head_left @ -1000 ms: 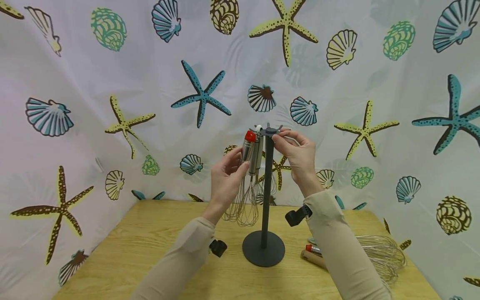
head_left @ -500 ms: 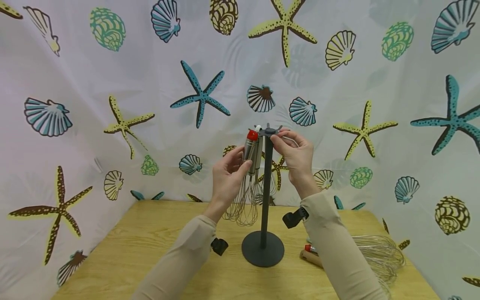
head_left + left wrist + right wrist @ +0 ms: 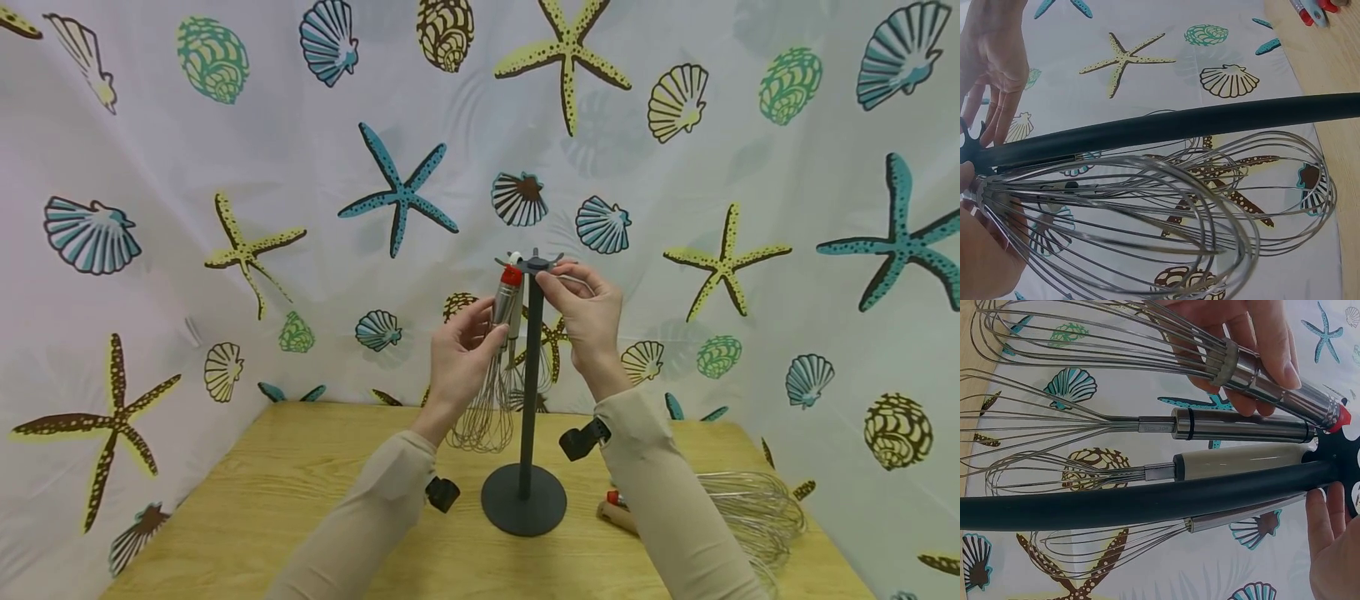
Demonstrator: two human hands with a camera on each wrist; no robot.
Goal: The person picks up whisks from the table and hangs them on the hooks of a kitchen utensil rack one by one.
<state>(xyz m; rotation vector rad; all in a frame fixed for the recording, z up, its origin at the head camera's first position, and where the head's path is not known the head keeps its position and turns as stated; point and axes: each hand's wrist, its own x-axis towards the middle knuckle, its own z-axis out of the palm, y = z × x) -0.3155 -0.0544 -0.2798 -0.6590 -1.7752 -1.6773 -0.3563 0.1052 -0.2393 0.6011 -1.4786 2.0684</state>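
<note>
Wood table (image 3: 315,492), white sheet (image 3: 465,108) with shells and starfish behind. Loose whisks (image 3: 750,517) lie at table right. Black stand (image 3: 531,375) upright on table. Both forearms reach forward and up, hands apart: left hand (image 3: 459,358) gripping red-tipped whisk (image 3: 507,293) by its handle, right hand (image 3: 591,321) pinching stand top. Held whisk sits left of pole, red end up by the hooks, wires down; long axis near vertical, top leaning poleward. Can't tell if it's hooked.

A: anyone spot readable text in there?
B: tbh nothing I can read. There's a tiny marking on the neck (image 3: 1155,426) of the black-ringed silver whisk (image 3: 1244,425), just too small to make out.
</note>
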